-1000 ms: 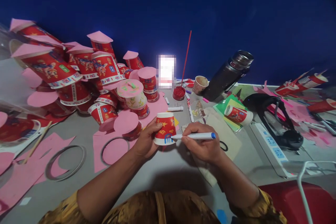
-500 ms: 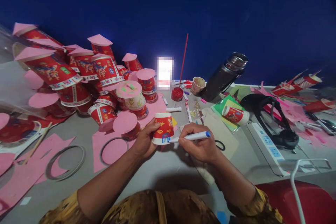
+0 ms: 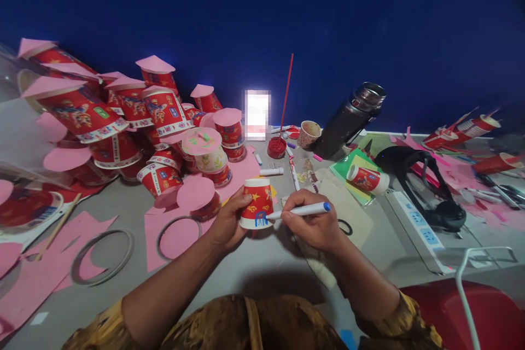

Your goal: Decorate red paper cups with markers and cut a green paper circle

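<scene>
My left hand point(image 3: 230, 220) grips a red paper cup point(image 3: 255, 197) that is upside down, its white rim facing down. Blue strokes mark the cup's lower side. In my right hand point(image 3: 312, 223) is a white marker point(image 3: 301, 210) with a blue end, its tip against the cup near the blue strokes. Left of my left hand lie a pink paper circle point(image 3: 179, 238) and a grey ring point(image 3: 102, 257). Just beyond the cup a capped white marker point(image 3: 271, 171) rests on the table.
Red cups with pink paper tops point(image 3: 166, 112) are piled at the left. A round red pot point(image 3: 276, 147) holds a thin stick. Behind stand a paper cup point(image 3: 309, 134) and a leaning black thermos point(image 3: 348, 120). At right are a lying cup point(image 3: 367, 179) and a power strip point(image 3: 416, 229).
The marker tip has shifted slightly right and up along the cup, and the blue strokes extend further right. The cup has tilted a little in my left hand.
</scene>
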`<state>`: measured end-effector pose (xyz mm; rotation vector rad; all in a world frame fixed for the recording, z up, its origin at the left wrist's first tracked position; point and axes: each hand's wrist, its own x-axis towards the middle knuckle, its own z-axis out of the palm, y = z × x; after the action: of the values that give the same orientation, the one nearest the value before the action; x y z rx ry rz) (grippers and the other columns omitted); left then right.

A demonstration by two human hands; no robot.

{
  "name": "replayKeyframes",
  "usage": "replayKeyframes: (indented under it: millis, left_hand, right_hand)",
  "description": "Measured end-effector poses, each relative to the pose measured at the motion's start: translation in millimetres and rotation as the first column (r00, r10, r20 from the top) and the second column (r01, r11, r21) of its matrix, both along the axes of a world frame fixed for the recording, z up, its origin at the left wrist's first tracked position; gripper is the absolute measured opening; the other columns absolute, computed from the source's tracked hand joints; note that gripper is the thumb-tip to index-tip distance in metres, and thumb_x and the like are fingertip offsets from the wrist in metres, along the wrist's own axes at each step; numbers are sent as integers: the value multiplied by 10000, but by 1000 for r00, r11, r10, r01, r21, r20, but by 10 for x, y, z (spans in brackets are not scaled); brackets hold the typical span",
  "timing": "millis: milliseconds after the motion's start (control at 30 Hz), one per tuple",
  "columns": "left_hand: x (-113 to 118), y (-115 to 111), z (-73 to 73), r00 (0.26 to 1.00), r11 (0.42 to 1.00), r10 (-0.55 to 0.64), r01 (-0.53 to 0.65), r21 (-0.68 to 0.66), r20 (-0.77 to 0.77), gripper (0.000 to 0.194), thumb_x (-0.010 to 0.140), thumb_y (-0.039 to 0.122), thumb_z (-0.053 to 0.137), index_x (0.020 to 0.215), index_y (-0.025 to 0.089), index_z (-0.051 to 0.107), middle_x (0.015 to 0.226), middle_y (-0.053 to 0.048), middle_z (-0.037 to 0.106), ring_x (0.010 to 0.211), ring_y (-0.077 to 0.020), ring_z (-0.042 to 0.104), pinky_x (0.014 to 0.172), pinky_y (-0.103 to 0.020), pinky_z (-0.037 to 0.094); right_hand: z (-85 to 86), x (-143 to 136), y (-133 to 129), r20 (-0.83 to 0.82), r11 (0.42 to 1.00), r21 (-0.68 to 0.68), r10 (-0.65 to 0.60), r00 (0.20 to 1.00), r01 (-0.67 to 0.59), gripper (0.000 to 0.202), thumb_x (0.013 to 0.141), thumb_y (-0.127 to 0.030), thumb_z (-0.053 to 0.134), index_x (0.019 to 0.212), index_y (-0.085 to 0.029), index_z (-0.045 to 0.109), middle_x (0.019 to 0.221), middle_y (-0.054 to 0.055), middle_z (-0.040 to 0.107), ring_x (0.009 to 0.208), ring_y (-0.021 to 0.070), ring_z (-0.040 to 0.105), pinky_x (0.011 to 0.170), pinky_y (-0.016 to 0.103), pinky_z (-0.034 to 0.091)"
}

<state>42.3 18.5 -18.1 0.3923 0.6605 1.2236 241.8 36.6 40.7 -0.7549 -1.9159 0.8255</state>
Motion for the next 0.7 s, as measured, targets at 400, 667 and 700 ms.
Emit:
replayKeyframes:
  millis: [400, 667, 700]
  left_hand:
    - [40, 2, 40, 999, 999, 35, -35, 13, -20, 554, 732, 279, 865, 1249, 150, 713, 1008, -101, 828, 935, -278, 788, 825, -354, 625]
    - [60, 5, 83, 999, 1000, 16, -15, 10, -51, 594, 718, 289, 883, 1276, 179, 709, 966, -67, 805, 884, -233, 760, 814, -321, 606]
    - [57, 3, 85, 999, 1000, 19, -18, 6, -51, 597, 714, 294, 888, 1272, 177, 710, 972, -68, 806, 887, -234, 760, 815, -321, 607]
  right_hand:
    - [-3, 12, -19, 30, 995, 103, -5, 1000, 2, 90, 917, -192, 687, 832, -219, 696, 695, 10, 747, 552, 142, 651, 568, 259, 521]
    - [-30, 9, 20, 75, 988, 148, 28, 997, -39, 102, 917, -182, 710, 824, -223, 696, 667, -10, 742, 547, 133, 654, 585, 251, 508]
    - [-33, 12, 22, 59, 990, 140, 18, 998, -26, 95, 917, -183, 711, 831, -223, 701, 679, -7, 745, 552, 135, 653, 594, 256, 513]
